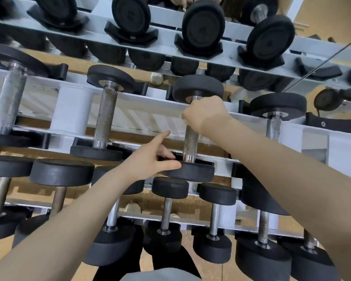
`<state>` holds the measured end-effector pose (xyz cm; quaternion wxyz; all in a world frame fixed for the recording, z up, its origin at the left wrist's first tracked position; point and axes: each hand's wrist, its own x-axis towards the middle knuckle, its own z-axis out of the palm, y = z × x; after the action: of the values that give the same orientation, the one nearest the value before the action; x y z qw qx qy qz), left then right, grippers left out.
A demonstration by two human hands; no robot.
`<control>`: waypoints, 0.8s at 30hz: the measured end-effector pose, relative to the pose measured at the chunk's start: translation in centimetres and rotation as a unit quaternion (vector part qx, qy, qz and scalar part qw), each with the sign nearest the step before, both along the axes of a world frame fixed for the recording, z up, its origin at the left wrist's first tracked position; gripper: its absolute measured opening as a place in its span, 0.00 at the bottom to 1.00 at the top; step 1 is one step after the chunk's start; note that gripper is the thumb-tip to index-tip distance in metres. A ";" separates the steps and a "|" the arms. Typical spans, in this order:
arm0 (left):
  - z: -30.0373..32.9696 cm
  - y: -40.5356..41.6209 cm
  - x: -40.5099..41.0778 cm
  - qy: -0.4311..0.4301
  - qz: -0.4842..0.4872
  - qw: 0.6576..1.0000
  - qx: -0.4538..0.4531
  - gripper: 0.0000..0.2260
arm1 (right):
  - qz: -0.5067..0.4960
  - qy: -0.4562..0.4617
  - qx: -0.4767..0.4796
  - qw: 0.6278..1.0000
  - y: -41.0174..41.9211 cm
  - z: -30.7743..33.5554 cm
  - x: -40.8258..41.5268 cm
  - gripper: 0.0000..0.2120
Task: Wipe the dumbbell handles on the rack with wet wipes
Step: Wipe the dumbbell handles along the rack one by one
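A dumbbell (194, 130) lies on the rack's middle shelf (142, 120) at centre; others rest at nine and three o'clock, more at twelve and six.

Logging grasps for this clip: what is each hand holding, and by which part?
The right hand grips the upper end of a middle-row dumbbell's handle; no wipe is visible. The left hand pinches that dumbbell's near head at its rim.
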<state>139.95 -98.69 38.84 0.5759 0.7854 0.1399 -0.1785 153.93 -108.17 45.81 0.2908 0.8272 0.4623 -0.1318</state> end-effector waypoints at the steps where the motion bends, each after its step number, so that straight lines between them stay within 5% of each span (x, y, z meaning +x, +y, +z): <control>1: -0.1 0.1 0.0 0.001 -0.004 1.000 0.000 0.41 | -0.016 0.007 0.005 1.000 -0.1 0.0 -0.1 0.15; 8: -0.3 0.3 0.4 -0.013 -0.019 1.000 0.009 0.41 | 0.060 0.152 -0.011 0.987 -2.9 -0.2 -3.9 0.16; 13: -0.4 0.7 0.6 -0.011 -0.017 1.000 0.020 0.35 | -0.010 0.020 0.069 0.997 -1.2 -0.1 0.3 0.17; 18: -0.6 0.8 0.8 0.005 -0.022 1.000 0.018 0.24 | -0.088 0.016 0.123 0.988 -0.8 -0.2 1.6 0.19; 24: -0.6 0.8 0.9 -0.001 -0.029 0.999 0.027 0.29 | 0.008 0.190 0.040 0.981 -4.1 -0.5 -3.1 0.15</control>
<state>140.87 -97.90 38.25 0.5492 0.8047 0.1211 -0.1903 150.86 -112.31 45.35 0.1655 0.7945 0.5205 -0.2654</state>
